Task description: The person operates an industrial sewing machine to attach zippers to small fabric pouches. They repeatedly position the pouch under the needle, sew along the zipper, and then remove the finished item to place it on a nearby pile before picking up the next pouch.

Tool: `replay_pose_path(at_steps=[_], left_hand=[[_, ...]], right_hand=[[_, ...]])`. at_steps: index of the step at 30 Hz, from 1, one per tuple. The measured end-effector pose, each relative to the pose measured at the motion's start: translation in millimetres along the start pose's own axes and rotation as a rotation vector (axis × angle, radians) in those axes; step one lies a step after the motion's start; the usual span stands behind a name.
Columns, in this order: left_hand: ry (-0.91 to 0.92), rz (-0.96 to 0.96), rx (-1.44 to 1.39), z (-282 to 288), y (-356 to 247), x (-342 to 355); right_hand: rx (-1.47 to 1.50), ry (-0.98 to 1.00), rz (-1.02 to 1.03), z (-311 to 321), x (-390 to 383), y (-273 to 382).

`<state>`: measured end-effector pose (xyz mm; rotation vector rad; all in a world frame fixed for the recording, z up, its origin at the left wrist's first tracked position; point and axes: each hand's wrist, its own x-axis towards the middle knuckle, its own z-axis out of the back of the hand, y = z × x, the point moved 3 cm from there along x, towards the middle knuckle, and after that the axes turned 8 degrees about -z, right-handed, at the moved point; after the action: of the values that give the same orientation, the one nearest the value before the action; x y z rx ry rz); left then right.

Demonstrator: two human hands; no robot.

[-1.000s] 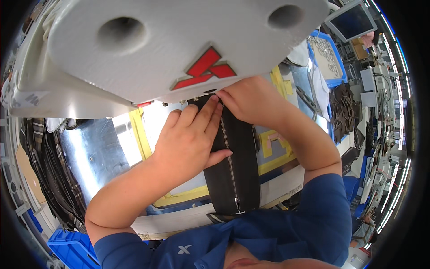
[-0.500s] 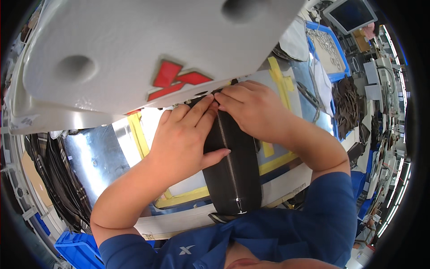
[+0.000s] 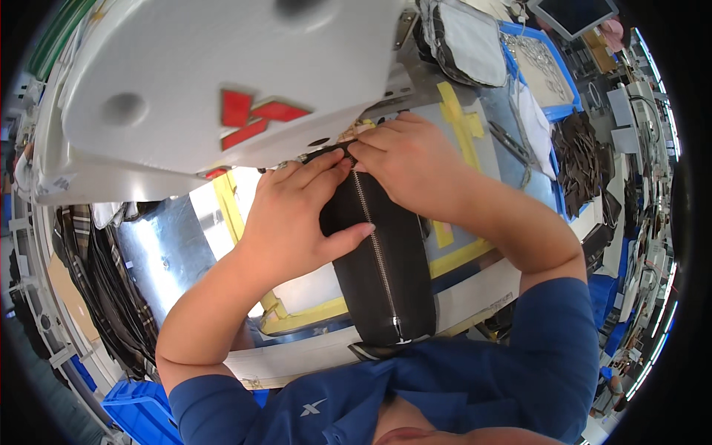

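Draping the left side: dark and checked cloths (image 3: 100, 285), layered in a long stack beside a shiny metal tabletop (image 3: 167, 245).
Blue bin (image 3: 141, 409): lower down on the left, near the sleeve of a blue shirt (image 3: 475, 382).
White machine (image 3: 170, 74): looming over the far side of the table, with a red badge (image 3: 236, 107) on its front.
Left hand (image 3: 289, 211): laid palm down, with fingers stretched toward the machine and thumb spread wide to the zip; pressing on the cloth, with no grasp around it.
Black cloth (image 3: 404, 274): lying lengthwise on the table, between and under the hands; far end just beside the machine's lower edge, near end by the shirt.
Silver zip (image 3: 380, 263): running down the black cloth, with its pull (image 3: 395, 323) at the near end.
Right hand (image 3: 411, 167): bent, with fingertips gathered at the far end of the zip, close to the left fingertips; touching the cloth, but pinching or merely pressing, cannot tell.
Yellow tape (image 3: 461, 141): stuck to the table right of the right hand.
Blue tray (image 3: 561, 111): upper right, holding small shiny metal pieces (image 3: 538, 63).
Brown scraps (image 3: 582, 159): heaped just below the tray.
Screen (image 3: 575, 15): dark, at top right.
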<state>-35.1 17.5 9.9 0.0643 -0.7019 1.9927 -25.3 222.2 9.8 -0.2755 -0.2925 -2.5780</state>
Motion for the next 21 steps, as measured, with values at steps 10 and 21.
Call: replay_pose_path(at_steps=[10, 21], left_hand=[[-0.007, 0.199, 0.075, 14.2, -2.7, -1.0], [0.064, 0.218, 0.069, 16.2, 2.8, 0.1]], right_hand=[[-0.015, 0.057, -0.037, -0.4, 19.9, 17.0], [0.02, 0.083, -0.083, -4.9, 24.7, 19.1]])
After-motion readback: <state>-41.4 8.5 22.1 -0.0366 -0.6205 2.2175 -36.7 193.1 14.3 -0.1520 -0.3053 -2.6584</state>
